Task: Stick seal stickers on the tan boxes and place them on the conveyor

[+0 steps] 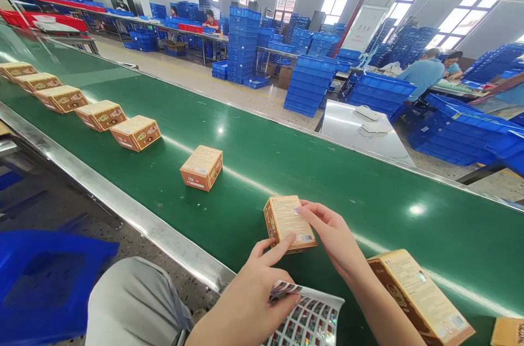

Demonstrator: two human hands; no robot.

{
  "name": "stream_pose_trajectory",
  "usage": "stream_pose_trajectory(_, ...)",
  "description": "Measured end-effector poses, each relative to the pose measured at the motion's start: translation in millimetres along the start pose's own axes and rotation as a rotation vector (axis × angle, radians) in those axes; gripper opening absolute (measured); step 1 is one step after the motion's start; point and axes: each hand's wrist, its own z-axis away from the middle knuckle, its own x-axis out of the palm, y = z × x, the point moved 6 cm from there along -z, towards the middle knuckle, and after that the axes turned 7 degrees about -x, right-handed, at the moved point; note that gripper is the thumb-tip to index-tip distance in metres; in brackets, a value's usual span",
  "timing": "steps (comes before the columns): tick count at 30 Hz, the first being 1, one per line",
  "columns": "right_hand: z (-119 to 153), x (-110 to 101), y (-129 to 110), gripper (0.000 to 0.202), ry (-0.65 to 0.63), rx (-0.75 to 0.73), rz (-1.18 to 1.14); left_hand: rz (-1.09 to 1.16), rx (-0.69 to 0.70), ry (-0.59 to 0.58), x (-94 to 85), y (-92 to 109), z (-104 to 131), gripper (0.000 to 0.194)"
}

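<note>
Well, row of boxes (pixel 136 132): five small brown ones, strung out along the green belt (pixel 347 171) towards the far left.
Lone box (pixel 201 167): sits on the belt between that row and the hands, untouched, printed side up.
Left hand (pixel 256 288): the grip is closed on a curling sticker sheet (pixel 313 318), pinched by the thumb; the forefinger presses on the middle box and another finger meets its left side.
Middle box (pixel 284 219): over the belt, between both hands, barcode up; whether it lies fully flat, I cannot tell. The step in hand looks like steadying it while fingertips work on its top.
Right hand (pixel 335 231): the grip is half closed around the box, thumb on top, fingers at the far right edge. A glossy spot shows at the thumb; nail or sticker, I cannot tell. The next move seems to call for light, even pressure, with the sheet clear of the box.
Big box (pixel 421 297): lies further right, a shiny patch on its top.
Carton (pixel 510 332): plain brown, cut off at the right edge.
</note>
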Motion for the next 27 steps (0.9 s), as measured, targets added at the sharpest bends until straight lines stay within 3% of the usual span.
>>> stream_pose_trajectory(10,13.1,-19.8,-3.5,0.041,0.125,-0.112,0.286,-0.055,0.043,-0.066,17.8,12.3,-5.8,0.01)
stream_pose_trajectory(13,15.0,-27.8,-4.6,0.051,0.198,-0.129,0.342,-0.062,0.089,-0.076,25.0,15.6,-7.5,0.01)
stream_pose_trajectory(17,9.5,-45.2,-7.5,0.052,0.224,-0.132,0.457,0.089,0.115,-0.062,22.6,16.1,-3.7,0.008)
stream_pose_trajectory(21,19.1,-61.0,-29.2,0.035,0.224,-0.198,0.588,0.244,-0.139,0.053,0.7,-0.9,6.3,0.031)
stream_pose_trajectory(24,43.9,-42.3,-59.0,0.022,0.09,-0.444,0.734,0.329,-0.293,0.066,-9.2,-11.3,13.6,0.04)
stream_pose_trajectory(27,76.3,2.3,-78.0,0.014,-0.197,-0.781,0.756,0.392,-0.253,0.081,-11.6,-10.6,14.9,0.039)
